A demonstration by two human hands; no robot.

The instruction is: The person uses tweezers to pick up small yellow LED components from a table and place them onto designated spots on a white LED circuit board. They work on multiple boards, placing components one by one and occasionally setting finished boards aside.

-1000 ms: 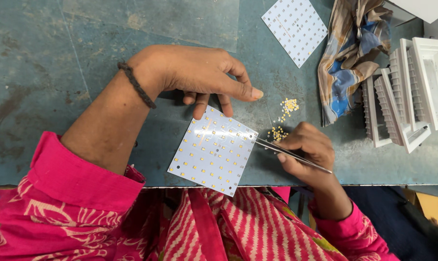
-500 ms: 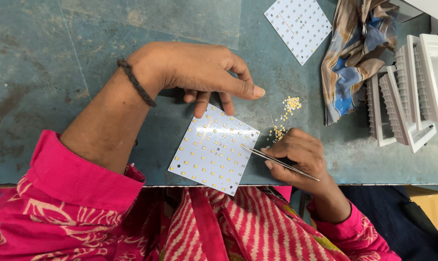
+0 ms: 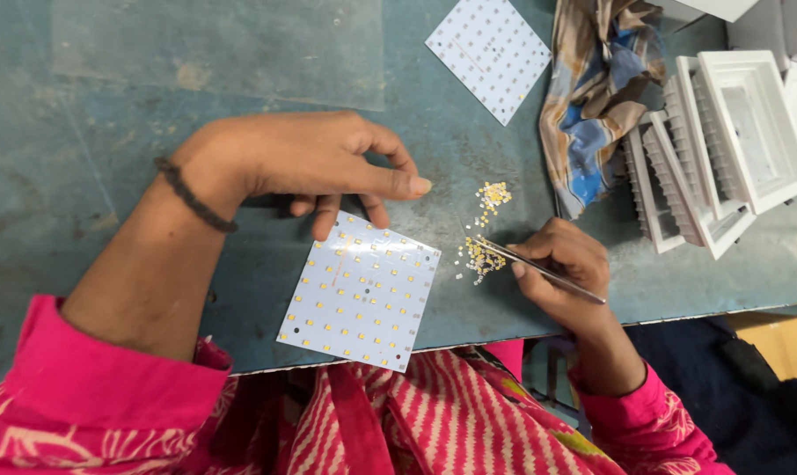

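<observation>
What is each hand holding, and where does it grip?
The right hand pinches thin metal tweezers near their middle. The left hand holds nothing; its fingertips press the top edge of the white square board.

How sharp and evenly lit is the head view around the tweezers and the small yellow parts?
Head view: even light, soft shadow under the left hand; tweezers in the right hand and yellow parts sharp; square board free of glare.

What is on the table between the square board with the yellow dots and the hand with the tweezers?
In the head view, a small pile of tiny yellow chips lies between the white square board and the right hand; the tweezers point into it.
</observation>
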